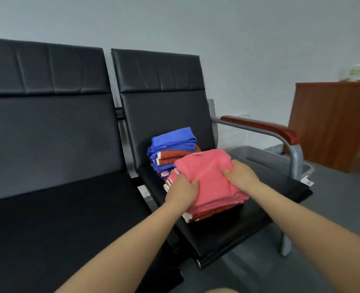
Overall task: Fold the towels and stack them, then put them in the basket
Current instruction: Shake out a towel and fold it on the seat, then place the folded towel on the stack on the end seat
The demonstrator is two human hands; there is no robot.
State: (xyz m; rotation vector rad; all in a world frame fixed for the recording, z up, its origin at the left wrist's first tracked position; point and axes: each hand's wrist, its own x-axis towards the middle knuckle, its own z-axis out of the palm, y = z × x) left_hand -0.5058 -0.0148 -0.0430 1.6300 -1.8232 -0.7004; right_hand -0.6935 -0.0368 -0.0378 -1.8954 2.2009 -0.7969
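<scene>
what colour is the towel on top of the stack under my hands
Pink, clearest in the head view.

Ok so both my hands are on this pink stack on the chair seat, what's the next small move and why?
Probably lift the pink stack and carry it right toward the grey basket beyond the armrest. Left hand and right hand both grip its sides, it looks fully folded, and the blue-topped stack waits behind.
</scene>
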